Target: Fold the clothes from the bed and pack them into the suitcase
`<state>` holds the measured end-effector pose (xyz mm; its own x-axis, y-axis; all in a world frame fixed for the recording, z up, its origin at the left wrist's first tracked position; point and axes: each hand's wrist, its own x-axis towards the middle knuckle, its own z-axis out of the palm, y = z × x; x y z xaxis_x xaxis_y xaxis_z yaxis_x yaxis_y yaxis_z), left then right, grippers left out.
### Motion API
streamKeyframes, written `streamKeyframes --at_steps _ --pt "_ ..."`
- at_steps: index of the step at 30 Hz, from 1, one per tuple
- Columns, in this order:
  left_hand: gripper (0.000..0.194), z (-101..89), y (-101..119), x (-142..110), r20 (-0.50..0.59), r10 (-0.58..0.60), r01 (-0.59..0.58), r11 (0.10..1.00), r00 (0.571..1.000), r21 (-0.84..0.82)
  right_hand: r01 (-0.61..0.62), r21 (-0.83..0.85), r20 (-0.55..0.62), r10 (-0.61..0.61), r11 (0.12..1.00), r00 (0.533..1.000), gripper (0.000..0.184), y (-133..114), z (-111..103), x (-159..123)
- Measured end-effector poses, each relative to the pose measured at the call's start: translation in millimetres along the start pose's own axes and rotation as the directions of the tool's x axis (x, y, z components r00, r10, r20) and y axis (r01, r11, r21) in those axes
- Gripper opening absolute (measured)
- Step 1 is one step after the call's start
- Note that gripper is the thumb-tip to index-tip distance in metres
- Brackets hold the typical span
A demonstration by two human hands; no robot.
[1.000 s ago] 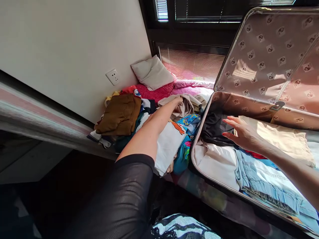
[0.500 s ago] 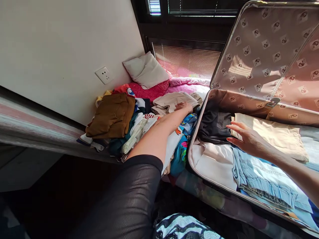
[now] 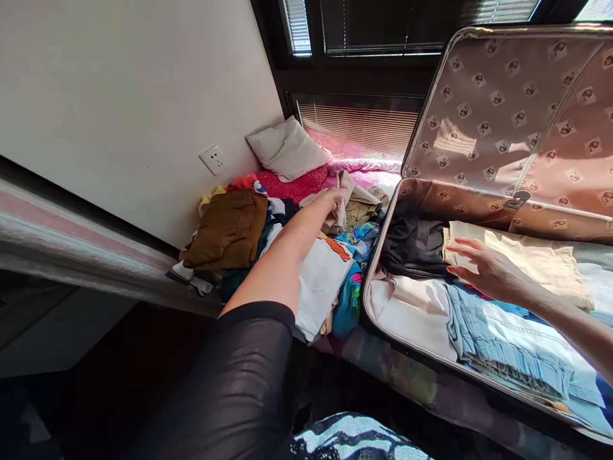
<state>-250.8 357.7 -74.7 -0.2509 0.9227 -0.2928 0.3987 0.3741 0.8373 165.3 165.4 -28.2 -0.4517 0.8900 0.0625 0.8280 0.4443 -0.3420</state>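
My left hand [image 3: 336,198] is closed on a fold of a light beige garment [image 3: 345,185], lifting part of it off the heap of clothes. An olive-brown garment [image 3: 360,211] shows beneath. My right hand [image 3: 495,271] hovers open over the suitcase [image 3: 368,281], fingers apart and nothing in them. Under it and around it lie a folded cream garment [image 3: 531,255], a crumpled black garment [image 3: 414,246], folded light-blue denim [image 3: 507,338] and an off-white garment [image 3: 416,313]. A white T-shirt with an orange print [image 3: 320,287] lies partly hidden below my left forearm.
Folded brown clothing [image 3: 227,227] tops the pile against the wall. Behind stand a pale cushion [image 3: 290,150] on a dark-pink quilt [image 3: 287,187] and a window blind [image 3: 359,131]. The open suitcase lid [image 3: 507,121] rises at the right. A wall socket [image 3: 213,160] is at the left.
My left hand spread over the flattened beige garment half a second ago; now it has moved left and grips a raised fold, uncovering olive-brown cloth. The right hand stays open over the suitcase.
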Motion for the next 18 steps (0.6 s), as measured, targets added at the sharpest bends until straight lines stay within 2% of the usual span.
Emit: streamKeyframes --at_steps 2,4,7,10,14,16,18 --pt "0.053 -20.0 -1.6 1.8 -0.036 -0.039 0.036 0.997 0.999 -0.072 0.007 0.009 -0.033 -0.007 1.000 0.999 0.055 5.0 -0.2 -3.7" --pt "0.056 -41.8 -3.5 -0.1 -0.068 -0.050 0.034 0.975 0.996 -0.218 0.014 0.018 -0.052 -0.013 1.000 0.999 0.053 8.8 -1.5 -6.1" --pt "0.062 -78.3 -4.7 -10.0 -0.090 -0.035 -0.015 0.866 0.995 -0.499 0.002 0.014 -0.051 -0.002 1.000 0.999 0.052 9.5 -6.0 -7.1" --pt "0.059 -118.4 2.5 -26.0 -0.081 0.045 -0.085 0.788 0.996 -0.610 0.023 -0.009 -0.074 -0.023 1.000 0.997 0.051 4.8 -12.4 -7.0" --pt "0.031 -163.8 35.0 -60.5 -0.124 0.207 -0.238 0.749 0.971 -0.618 0.039 0.040 -0.118 -0.034 0.998 0.992 0.050 -8.4 -22.5 -7.0" --pt "0.034 -174.7 61.0 -87.2 -0.109 0.283 -0.289 0.735 0.953 -0.613 0.029 0.127 -0.136 -0.012 0.991 0.991 0.054 -17.6 -30.7 -6.2" --pt "0.042 -174.3 90.2 -119.4 -0.038 0.360 -0.306 0.727 0.932 -0.614 0.014 0.228 -0.162 0.024 0.973 0.987 0.065 -27.8 -42.1 -3.6"
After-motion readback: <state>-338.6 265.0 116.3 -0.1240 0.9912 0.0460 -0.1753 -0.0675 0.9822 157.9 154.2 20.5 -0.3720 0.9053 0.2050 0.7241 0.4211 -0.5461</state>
